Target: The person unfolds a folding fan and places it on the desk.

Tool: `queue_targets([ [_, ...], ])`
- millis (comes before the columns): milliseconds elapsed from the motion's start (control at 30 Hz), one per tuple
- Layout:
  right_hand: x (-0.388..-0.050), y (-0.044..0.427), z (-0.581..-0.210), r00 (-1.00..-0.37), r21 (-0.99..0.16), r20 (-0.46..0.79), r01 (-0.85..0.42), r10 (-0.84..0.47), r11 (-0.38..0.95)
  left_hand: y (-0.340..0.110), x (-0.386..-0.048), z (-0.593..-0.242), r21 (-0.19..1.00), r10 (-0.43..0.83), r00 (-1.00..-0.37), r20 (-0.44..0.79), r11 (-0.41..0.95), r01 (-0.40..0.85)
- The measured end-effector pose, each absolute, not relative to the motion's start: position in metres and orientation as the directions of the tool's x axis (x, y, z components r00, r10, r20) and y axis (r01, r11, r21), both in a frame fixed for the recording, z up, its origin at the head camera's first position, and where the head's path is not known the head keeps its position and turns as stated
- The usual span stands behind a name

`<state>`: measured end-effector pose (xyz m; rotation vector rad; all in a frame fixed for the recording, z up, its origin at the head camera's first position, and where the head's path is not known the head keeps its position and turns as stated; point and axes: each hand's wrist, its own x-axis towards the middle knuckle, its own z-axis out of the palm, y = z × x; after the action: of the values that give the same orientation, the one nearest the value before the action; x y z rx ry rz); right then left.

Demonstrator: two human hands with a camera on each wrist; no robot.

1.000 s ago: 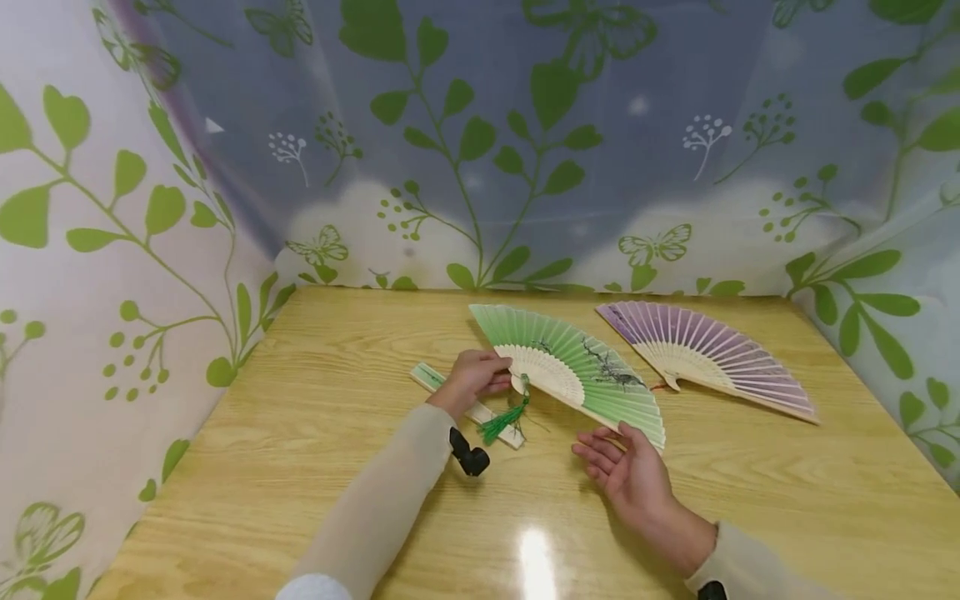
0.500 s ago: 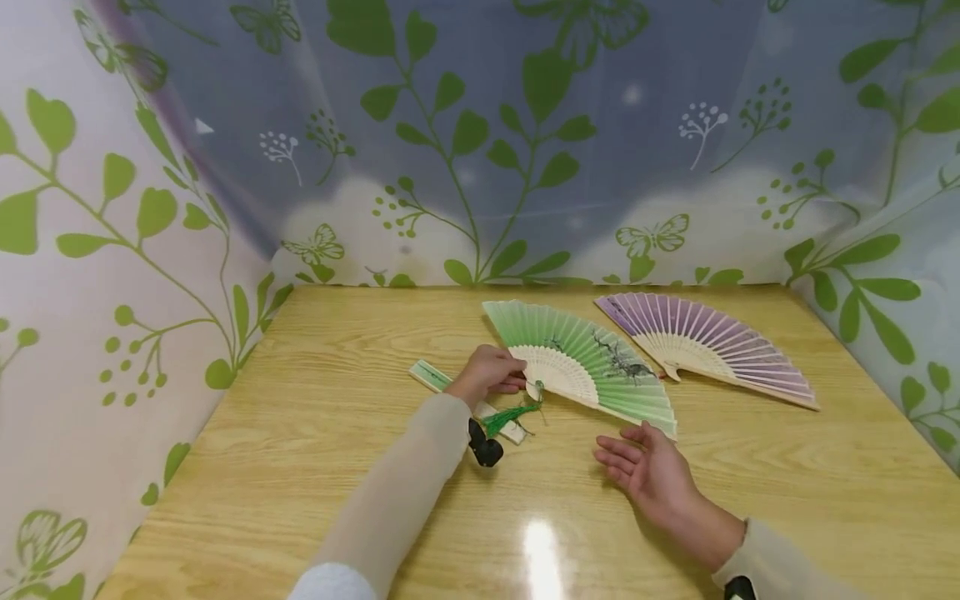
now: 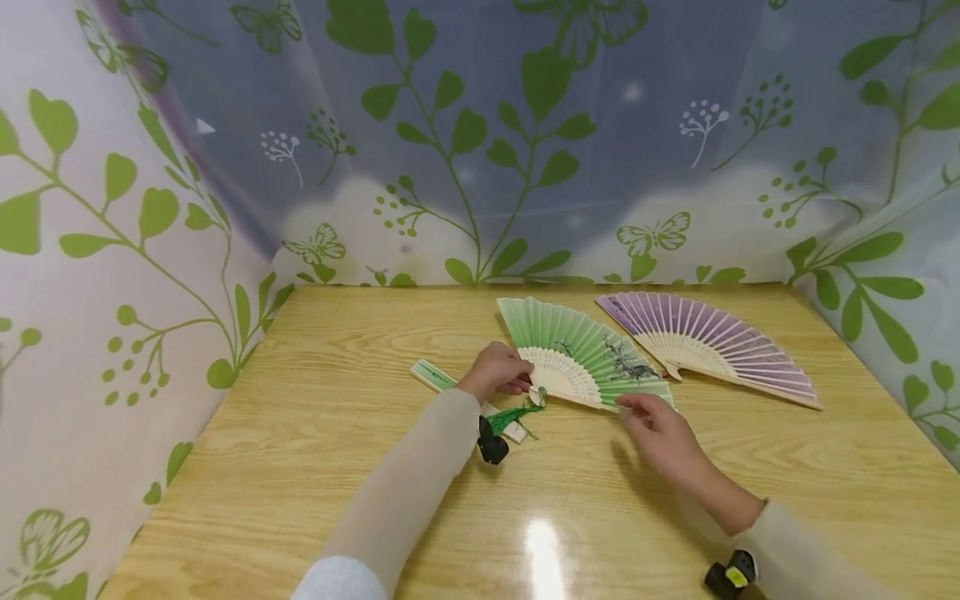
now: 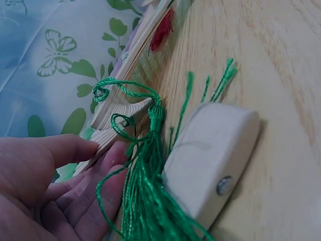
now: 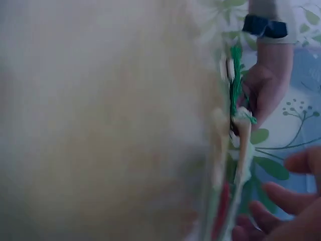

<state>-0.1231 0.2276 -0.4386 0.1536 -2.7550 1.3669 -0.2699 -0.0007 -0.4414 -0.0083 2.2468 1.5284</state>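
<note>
An opened green folding fan (image 3: 570, 342) with pale ribs and a dark branch print is held just over the table. My left hand (image 3: 497, 371) pinches its narrow rib end between thumb and fingers; the left wrist view shows the thumb (image 4: 75, 149) on the stacked ribs. From that end hangs a green tassel (image 4: 150, 186). My right hand (image 3: 663, 437) is at the fan's lower right edge, fingers bent towards it; in the blurred right wrist view its fingers (image 5: 286, 198) look spread beside the fan. A folded fan (image 3: 431, 377) lies partly hidden under my left wrist.
An opened purple fan (image 3: 705, 342) lies at the back right, close behind the green one. A red tassel (image 4: 161, 32) shows beyond the ribs in the left wrist view. Patterned cloth (image 3: 465, 208) rises behind the wooden table (image 3: 337, 342) and along both sides.
The green fan and my left hand have shifted slightly right. My right hand has turned from palm up to palm down and come up to the fan's lower edge.
</note>
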Motion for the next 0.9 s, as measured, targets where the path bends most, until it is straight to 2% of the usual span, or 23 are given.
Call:
queue_targets([
  [67, -0.125, 0.229, -0.435, -0.975, -0.656, 0.117, -0.219, -0.189, 0.722, 0.0, -0.269, -0.44, 0.885, 0.227, -0.911, -0.344, 0.401, -0.234],
  [133, -0.126, 0.23, -0.432, -0.951, -0.546, 0.095, -0.296, -0.293, 0.784, 0.001, -0.269, -0.439, 0.885, 0.229, -0.91, -0.345, 0.402, -0.234],
  [267, -0.124, 0.228, -0.425, -0.928, -0.412, 0.025, -0.347, -0.371, 0.842, 0.003, -0.269, -0.439, 0.898, 0.242, -0.907, -0.345, 0.368, -0.243],
  [400, -0.121, 0.225, -0.421, -0.923, -0.373, 0.01, -0.359, -0.384, 0.856, 0.006, -0.271, -0.441, 0.907, 0.226, -0.911, -0.344, 0.33, -0.261],
  [633, -0.114, 0.219, -0.42, -0.929, -0.337, -0.017, -0.342, -0.369, 0.877, 0.013, -0.276, -0.443, 0.89, 0.187, -0.925, -0.329, 0.39, -0.238],
  [900, -0.112, 0.219, -0.418, -0.923, -0.327, -0.048, -0.346, -0.381, 0.879, 0.017, -0.278, -0.443, 0.777, 0.202, -0.926, -0.319, 0.615, -0.134],
])
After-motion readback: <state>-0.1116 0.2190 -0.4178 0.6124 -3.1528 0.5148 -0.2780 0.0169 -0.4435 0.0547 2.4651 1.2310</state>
